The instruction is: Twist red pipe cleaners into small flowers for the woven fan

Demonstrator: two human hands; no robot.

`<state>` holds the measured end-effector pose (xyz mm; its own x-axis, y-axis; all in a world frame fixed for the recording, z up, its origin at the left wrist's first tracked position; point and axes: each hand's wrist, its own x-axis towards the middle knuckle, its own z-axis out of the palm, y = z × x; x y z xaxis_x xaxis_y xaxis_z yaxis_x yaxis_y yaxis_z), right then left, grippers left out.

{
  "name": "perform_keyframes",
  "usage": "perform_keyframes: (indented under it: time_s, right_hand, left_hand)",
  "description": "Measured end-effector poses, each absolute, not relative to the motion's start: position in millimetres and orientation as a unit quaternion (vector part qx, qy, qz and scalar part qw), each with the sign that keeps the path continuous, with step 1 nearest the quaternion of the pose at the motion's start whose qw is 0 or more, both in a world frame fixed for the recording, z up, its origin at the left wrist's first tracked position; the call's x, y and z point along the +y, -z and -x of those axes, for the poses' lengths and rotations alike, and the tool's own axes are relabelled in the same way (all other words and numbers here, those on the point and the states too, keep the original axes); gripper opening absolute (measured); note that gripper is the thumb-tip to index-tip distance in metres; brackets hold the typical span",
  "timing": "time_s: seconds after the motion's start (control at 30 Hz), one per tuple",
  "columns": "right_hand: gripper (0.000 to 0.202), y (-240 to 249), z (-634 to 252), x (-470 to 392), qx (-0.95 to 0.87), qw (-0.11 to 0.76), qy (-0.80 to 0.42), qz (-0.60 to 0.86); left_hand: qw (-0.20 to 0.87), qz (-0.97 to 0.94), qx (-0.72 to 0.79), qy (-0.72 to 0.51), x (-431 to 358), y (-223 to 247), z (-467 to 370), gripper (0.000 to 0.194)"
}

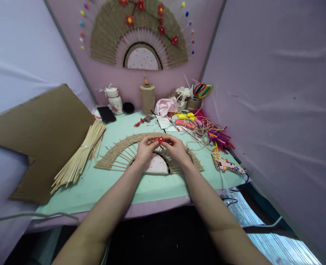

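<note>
Between my fingertips is a small red flower (160, 139), with red strands hanging below it. My left hand (148, 147) pinches its left side, and my right hand (176, 147) pinches its right side. Both hands are above a woven twine fan (114, 154) with stick ribs that lies flat on the table. At the fan's base is a white half-round piece with pink spots (157, 164), edged in black and partly covered by my left hand. The flower's finer details are too small to make out.
Bundled thin sticks (80, 156) lie left beside leaning cardboard (41, 132). Behind stand a bottle (114, 100), a twine spool (147, 99) and a scissors cup (194, 104). Right are tangled twine, pipe cleaners (219, 138) and a patterned glue gun (227, 164). A finished fan (105, 40) hangs ahead.
</note>
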<state>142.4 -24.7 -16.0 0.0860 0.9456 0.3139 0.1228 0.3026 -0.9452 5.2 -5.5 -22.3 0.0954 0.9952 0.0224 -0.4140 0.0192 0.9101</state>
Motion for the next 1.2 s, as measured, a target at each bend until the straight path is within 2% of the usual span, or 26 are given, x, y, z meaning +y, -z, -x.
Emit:
perform_keyframes:
  time_s: [0.3,0.5,0.67,0.83,1.2]
  right_hand:
    - [0.025,17.9,-141.7,-25.0,-0.588,0.557,-0.366,0.459]
    - [0.021,21.6,-141.6,-22.2,-0.598,0.511,-0.408,0.463]
    - [0.019,23.1,-143.4,-21.5,-0.568,0.536,-0.322,0.536]
    - [0.017,17.5,-141.6,-26.7,-0.559,0.552,-0.259,0.562]
    - [0.02,19.8,-133.8,-29.2,-0.583,0.526,-0.334,0.522]
  left_hand:
    - [0.63,-0.386,0.346,-0.579,-7.9,17.5,-5.3,0.038]
    - [0.676,-0.318,0.331,-0.576,-6.1,13.7,-3.2,0.023]
    - [0.706,-0.308,0.325,-0.549,-6.3,9.8,-2.1,0.028]
    - [0.679,-0.356,0.362,-0.531,-9.6,12.7,-7.4,0.034]
    - [0.657,-0.35,0.362,-0.561,-7.0,18.6,-8.7,0.022]
